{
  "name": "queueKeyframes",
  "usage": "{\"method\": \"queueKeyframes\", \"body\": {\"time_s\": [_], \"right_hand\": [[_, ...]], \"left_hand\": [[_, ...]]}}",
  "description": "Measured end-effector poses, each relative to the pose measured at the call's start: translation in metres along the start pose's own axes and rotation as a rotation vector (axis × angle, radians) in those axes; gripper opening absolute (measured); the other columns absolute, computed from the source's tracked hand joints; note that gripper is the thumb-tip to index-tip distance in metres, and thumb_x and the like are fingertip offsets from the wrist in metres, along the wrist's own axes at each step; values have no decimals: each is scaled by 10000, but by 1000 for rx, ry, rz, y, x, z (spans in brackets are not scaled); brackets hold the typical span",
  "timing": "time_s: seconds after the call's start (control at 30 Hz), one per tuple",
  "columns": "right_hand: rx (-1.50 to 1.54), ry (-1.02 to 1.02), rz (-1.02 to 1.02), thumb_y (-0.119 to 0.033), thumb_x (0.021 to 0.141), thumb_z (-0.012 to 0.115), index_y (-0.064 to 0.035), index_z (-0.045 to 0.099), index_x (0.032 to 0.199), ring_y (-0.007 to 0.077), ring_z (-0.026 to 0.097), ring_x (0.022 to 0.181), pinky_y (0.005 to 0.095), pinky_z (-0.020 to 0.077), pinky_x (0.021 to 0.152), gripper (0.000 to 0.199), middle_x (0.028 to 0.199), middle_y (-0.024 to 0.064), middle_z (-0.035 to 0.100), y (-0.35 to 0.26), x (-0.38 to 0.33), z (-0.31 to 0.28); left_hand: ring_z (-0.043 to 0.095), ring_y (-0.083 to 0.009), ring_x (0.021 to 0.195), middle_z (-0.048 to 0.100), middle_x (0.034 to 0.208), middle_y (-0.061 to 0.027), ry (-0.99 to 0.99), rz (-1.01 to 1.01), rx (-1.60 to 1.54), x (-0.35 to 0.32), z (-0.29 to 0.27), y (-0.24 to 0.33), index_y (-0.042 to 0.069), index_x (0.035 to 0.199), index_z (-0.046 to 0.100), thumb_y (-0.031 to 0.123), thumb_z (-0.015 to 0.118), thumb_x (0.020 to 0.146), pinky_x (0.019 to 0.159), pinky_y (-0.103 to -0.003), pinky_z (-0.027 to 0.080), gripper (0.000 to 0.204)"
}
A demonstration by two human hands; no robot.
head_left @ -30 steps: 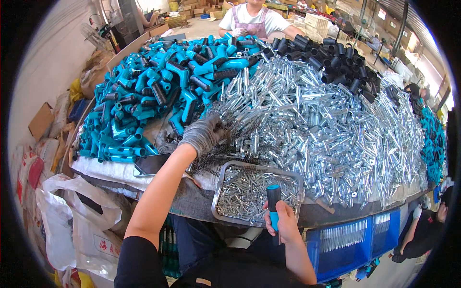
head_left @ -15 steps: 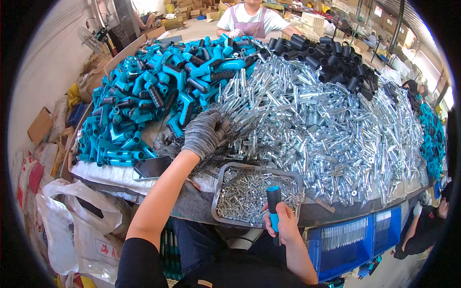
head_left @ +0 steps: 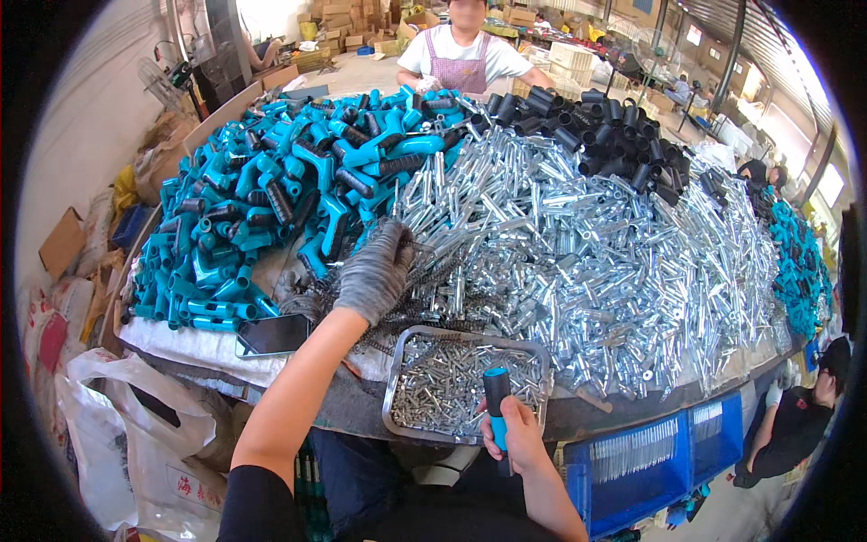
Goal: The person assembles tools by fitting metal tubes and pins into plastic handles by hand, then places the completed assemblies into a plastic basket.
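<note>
Left hand [head_left: 377, 271], gloved, closes on springs near the metal tube heap [head_left: 578, 262]; right hand [head_left: 513, 432] grips a teal-black handle [head_left: 496, 397]; huge piles remain unassembled

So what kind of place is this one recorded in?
Most likely a factory assembly floor: a worktable heaped with shiny metal tubes, blue plastic handles and black sleeves, with stacked cartons behind and other workers around it.

The gloved left hand [head_left: 377, 269] rests on the heap of shiny metal tubes [head_left: 578, 262], with blue handles [head_left: 271, 208] piled at ten o'clock. At six o'clock the bare right hand [head_left: 519, 434] grips a blue-and-black handle [head_left: 496, 402] beside a metal tray [head_left: 397, 406] of small parts.
</note>
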State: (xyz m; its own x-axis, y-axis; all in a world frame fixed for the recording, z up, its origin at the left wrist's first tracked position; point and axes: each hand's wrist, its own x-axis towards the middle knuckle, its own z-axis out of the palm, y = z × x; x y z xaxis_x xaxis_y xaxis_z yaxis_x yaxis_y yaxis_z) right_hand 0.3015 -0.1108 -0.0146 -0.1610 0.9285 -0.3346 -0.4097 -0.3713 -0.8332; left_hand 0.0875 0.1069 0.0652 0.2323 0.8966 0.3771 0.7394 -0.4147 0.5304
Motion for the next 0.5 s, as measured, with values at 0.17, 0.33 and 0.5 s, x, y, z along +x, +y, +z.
{"method": "queueKeyframes", "body": {"time_s": [0.17, 0.33, 0.5], "right_hand": [[-96, -29, 10, -402, 962, 453, -36, 512, 1017, 71, 423, 450, 218, 330, 395, 375, 643, 26, 493, -10, -4, 6], [-409, -65, -86, -389, 931, 529, -41, 519, 946, 54, 453, 492, 207, 355, 445, 349, 640, 4, 506, -2, -2, 4], [-366, 6, -143, -404, 925, 534, -4, 519, 1067, 54, 431, 472, 201, 347, 427, 425, 643, 11, 510, -5, -3, 2]], "left_hand": [[541, -108, 865, 584, 908, -25, -556, 413, -371, -36, -26, 44, 48, 1036, 561, 96, 602, 894, 781, -272, 467, 155], [576, -184, 749, 610, 813, -77, -680, 342, -614, -54, -20, 50, 68, 1054, 544, 155, 590, 900, 705, -339, 473, 183], [546, -132, 831, 573, 890, -59, -625, 287, -556, -38, -33, 58, 50, 1058, 545, 126, 580, 908, 744, -309, 465, 172]]}}
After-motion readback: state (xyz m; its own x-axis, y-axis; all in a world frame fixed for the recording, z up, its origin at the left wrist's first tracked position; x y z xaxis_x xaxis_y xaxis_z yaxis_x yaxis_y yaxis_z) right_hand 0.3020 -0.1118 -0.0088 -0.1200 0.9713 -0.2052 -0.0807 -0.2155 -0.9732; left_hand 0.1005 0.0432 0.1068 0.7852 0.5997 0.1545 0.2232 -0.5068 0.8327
